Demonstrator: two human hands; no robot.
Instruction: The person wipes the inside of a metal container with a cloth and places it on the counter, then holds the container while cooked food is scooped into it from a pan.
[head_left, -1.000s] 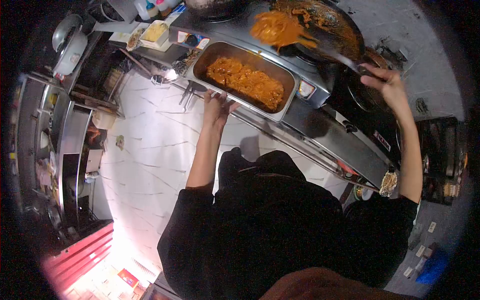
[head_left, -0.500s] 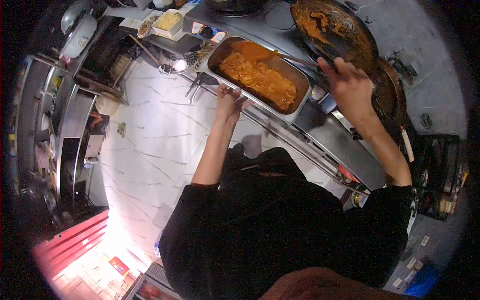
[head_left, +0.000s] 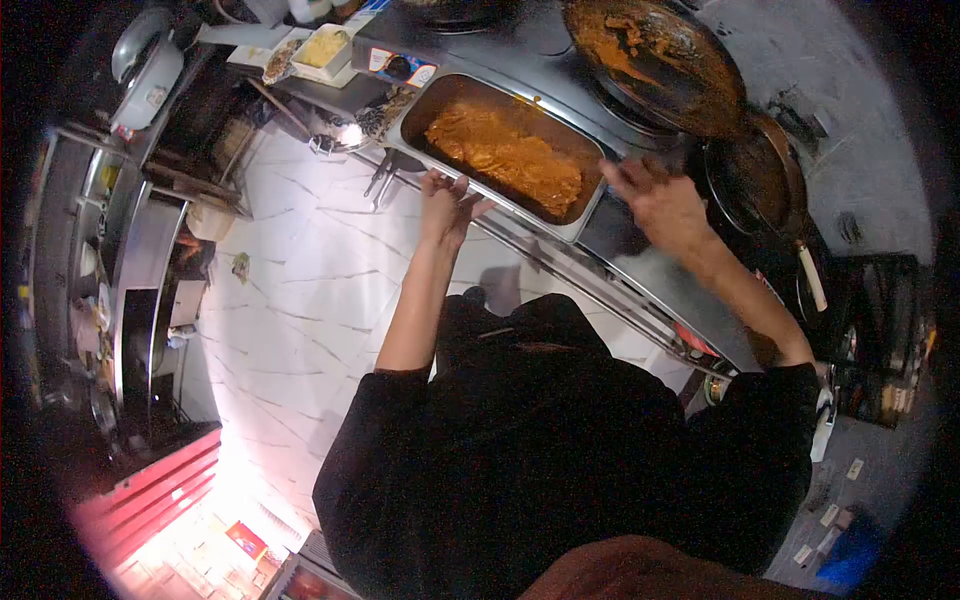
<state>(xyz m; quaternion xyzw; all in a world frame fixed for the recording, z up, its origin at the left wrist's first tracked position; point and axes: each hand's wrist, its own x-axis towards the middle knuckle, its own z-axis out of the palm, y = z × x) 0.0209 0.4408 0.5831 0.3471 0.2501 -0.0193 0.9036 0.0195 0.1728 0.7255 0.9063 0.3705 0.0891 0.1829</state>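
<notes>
A deep rectangular metal pan (head_left: 415, 112) holds an orange-brown saucy food (head_left: 505, 150). It sits tilted across the front edge of the stove counter. My left hand (head_left: 448, 205) grips the pan's near long rim, fingers curled at the edge. My right hand (head_left: 660, 205) is at the pan's right end, fingertips close to the rim. Motion blurs those fingers, so whether they touch or hold anything is unclear. Behind the pan is a large dark wok (head_left: 670, 60), smeared inside with the same orange sauce. A dab of sauce marks the pan's far rim.
Right of the wok sits a second dark pan (head_left: 770, 190) with a pale handle (head_left: 812, 278). At the back left are a white tub (head_left: 325, 52) of yellowish food and a burner knob (head_left: 398, 67). Metal utensils (head_left: 380, 180) hang by the counter edge above the tiled floor (head_left: 300, 260).
My right hand has moved left and down toward the pan's end. The sauce-covered utensil it held over the food is no longer visible. My left hand stays on the pan.
</notes>
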